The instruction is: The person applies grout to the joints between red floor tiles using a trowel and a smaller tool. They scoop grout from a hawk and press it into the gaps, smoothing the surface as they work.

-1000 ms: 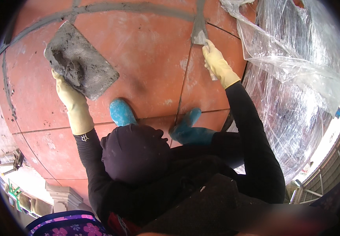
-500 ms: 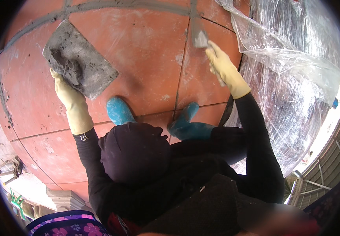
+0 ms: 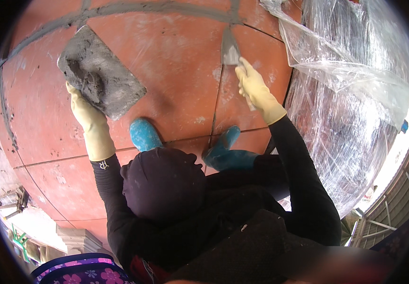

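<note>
My left hand, in a cream rubber glove, holds up a rectangular mortar board by its near left edge; the fingers go under it. A lump of wet grey mortar lies on the board's left part. In the same kind of glove, my right hand is wrapped round the handle of a trowel. Its metal blade points away from me, over the seam between two terracotta tiles, just short of the grey mortar joint at the far side. Whether the blade touches the floor, I cannot tell.
My turquoise boots stand on the tiles. Clear plastic sheeting covers something bulky on the right. A dark open seam runs from the far joint toward my feet. Mortar crumbs lie along the left seam.
My right hand and the trowel have moved left and slightly nearer to me, and the blade has come over the seam. The board in my left hand has shifted slightly right.
</note>
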Demonstrator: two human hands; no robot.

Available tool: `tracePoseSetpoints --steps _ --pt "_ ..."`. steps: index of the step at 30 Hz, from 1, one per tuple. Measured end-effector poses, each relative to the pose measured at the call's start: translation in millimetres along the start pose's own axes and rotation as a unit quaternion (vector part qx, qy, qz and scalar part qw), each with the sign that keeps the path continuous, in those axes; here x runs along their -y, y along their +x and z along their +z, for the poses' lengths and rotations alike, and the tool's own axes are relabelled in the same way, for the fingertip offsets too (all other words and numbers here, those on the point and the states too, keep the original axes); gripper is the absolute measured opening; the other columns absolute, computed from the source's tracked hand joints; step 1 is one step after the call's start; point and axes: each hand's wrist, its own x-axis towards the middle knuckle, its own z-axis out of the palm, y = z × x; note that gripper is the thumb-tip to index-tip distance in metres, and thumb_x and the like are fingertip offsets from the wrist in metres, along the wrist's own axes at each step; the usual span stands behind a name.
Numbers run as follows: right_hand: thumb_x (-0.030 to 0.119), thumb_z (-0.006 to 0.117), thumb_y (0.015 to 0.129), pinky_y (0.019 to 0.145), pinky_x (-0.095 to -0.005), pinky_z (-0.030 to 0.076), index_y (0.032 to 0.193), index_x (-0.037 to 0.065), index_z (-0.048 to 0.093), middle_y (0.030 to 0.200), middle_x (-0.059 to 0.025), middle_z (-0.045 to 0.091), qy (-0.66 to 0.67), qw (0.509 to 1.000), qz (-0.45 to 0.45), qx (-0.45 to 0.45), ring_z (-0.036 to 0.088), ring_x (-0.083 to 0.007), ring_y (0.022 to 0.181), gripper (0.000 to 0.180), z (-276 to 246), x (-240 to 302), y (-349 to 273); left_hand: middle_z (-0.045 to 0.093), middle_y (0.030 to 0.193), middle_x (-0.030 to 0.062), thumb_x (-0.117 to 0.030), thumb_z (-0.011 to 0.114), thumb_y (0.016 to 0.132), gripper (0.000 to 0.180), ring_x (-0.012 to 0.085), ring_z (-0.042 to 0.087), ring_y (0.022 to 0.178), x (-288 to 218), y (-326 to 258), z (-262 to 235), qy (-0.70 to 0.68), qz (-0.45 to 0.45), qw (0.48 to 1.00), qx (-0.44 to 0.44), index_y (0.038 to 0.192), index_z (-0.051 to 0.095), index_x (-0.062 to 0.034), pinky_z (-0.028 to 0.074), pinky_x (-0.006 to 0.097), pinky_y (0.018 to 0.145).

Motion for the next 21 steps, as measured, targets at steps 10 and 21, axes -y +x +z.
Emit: tracePoseSetpoints --steps 10,21 --pt "0.026 0.050 0.104 0.049 -0.0311 0.047 0.156 0.014 0.030 0.098 -0.0073 0.063 -0.091 0.996 -0.016 -0.022 0.051 -0.0123 0.059 0.057 2 1 31 0.057 0.137 0.0133 -0.046 0.049 0.103 0.058 0.0274 0.058 0.121 -2 -2 2 -0.003 0.022 1.000 -0.004 0.143 0.048 -0.0041 0.047 0.042 0.103" --pt "0.027 0.052 0.103 0.051 -0.0300 0.048 0.156 0.012 0.031 0.092 -0.0068 0.062 -0.008 0.996 -0.083 -0.033 0.050 -0.0123 0.058 0.059 -8 20 45 0.054 0.141 0.0117 -0.043 0.048 0.103 0.056 0.0279 0.056 0.124 0 -4 4 0.006 0.022 1.000 0.010 0.145 0.047 -0.0062 0.046 0.043 0.104"
